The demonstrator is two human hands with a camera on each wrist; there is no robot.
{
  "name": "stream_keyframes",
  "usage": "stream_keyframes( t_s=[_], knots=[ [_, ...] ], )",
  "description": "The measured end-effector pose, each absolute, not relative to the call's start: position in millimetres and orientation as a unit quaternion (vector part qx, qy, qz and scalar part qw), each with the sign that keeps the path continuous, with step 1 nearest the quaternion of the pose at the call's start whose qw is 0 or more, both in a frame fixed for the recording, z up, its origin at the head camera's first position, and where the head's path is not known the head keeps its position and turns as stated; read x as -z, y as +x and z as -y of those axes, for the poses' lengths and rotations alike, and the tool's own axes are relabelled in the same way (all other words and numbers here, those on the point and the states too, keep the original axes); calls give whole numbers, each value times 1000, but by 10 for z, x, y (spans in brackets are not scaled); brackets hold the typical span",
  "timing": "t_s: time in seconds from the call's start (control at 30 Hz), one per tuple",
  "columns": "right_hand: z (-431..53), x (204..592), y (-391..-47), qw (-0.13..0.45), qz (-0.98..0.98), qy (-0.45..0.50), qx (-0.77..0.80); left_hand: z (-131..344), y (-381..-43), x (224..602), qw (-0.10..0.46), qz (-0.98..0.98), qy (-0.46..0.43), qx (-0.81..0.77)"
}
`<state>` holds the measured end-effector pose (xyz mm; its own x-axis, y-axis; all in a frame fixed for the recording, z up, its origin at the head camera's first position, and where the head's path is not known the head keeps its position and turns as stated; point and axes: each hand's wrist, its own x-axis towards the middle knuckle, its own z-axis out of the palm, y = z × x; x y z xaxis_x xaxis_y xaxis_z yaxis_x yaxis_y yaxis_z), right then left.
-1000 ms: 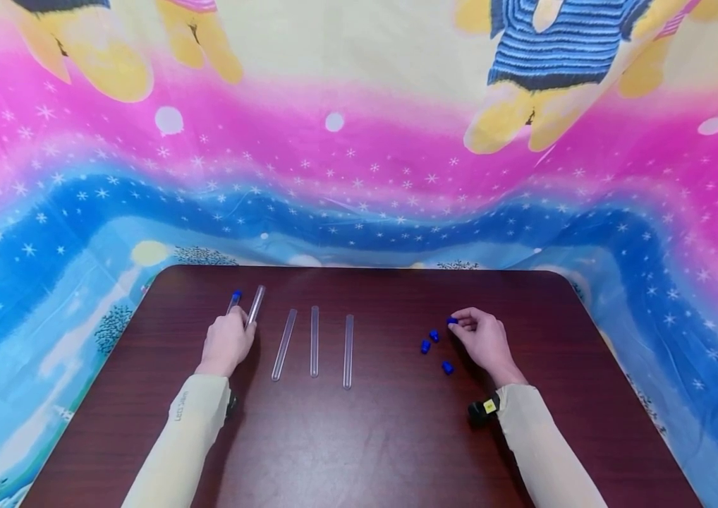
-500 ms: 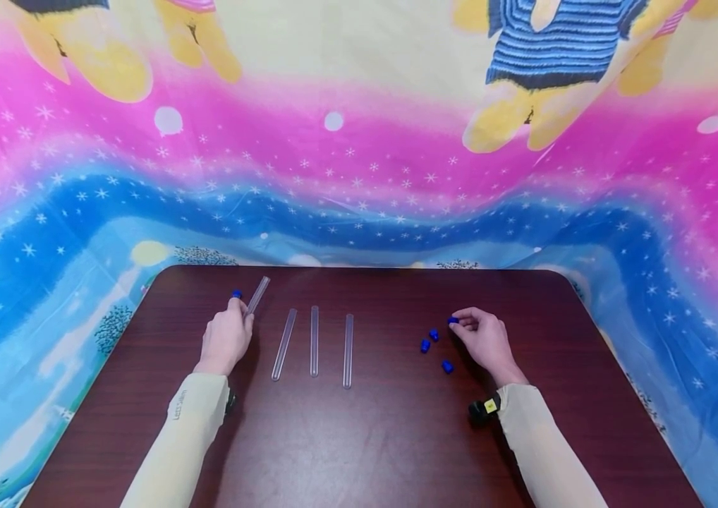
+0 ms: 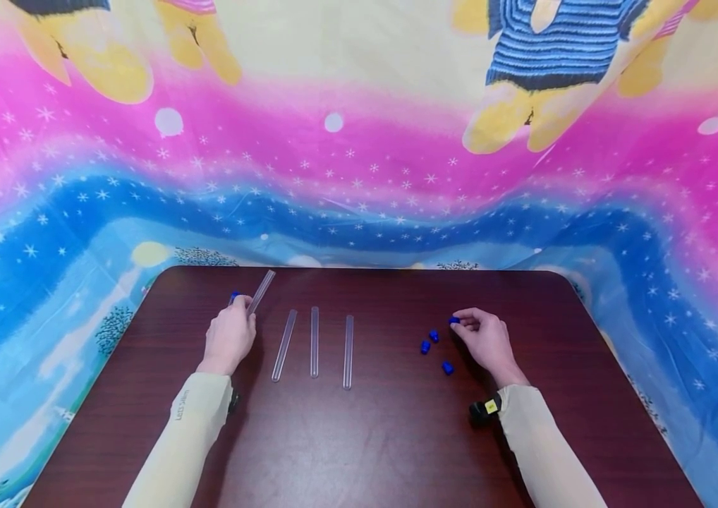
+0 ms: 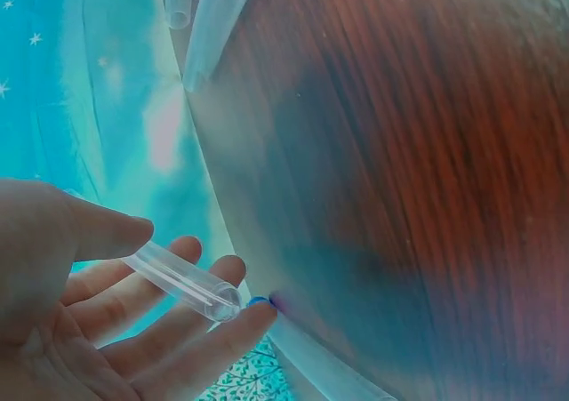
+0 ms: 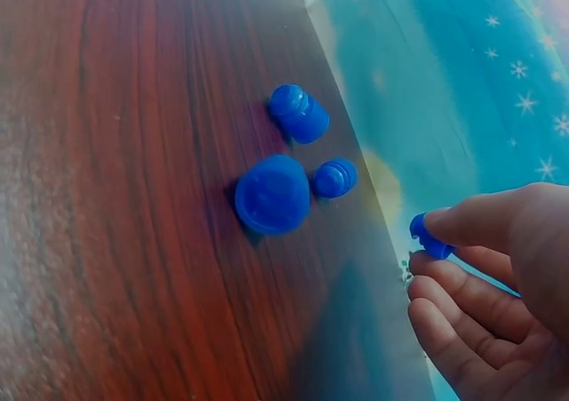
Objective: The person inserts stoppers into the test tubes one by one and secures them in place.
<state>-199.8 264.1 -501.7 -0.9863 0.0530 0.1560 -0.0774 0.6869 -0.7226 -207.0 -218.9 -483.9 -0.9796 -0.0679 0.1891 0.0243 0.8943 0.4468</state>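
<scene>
My left hand (image 3: 228,340) pinches a clear test tube (image 4: 182,281) between thumb and fingers at the table's far left, its far end pointing up and to the right in the head view. Close by lies another tube (image 4: 324,361) with a blue stopper (image 3: 235,296), mostly hidden by that hand. With thumb and fingertips, my right hand (image 3: 484,343) pinches a small blue stopper (image 5: 431,237). Three loose blue stoppers lie just left of it, one of them a stopper (image 5: 272,195) nearest the right wrist camera.
Three more clear tubes lie apart in mid-table: a slanted left tube (image 3: 284,346), a middle tube (image 3: 314,342) and a right tube (image 3: 348,353). A printed cloth (image 3: 359,176) hangs behind the dark wooden table (image 3: 359,451) and along its sides.
The tube in my left hand has moved away and slightly right, its far end further up the head view. My right hand has stayed nearly still with its stopper.
</scene>
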Motion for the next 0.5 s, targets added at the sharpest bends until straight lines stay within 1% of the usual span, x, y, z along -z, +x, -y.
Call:
stream_keyframes(
  t_s=[0.27,0.5],
  knots=[
    [-2623,5013,-1993,93,914,11,-394,2133,-2064,4802,123,963,-7,241],
    [-2593,4984,-1981,97,911,10,-401,2074,-2045,4732,115,961,-13,252]
  ],
)
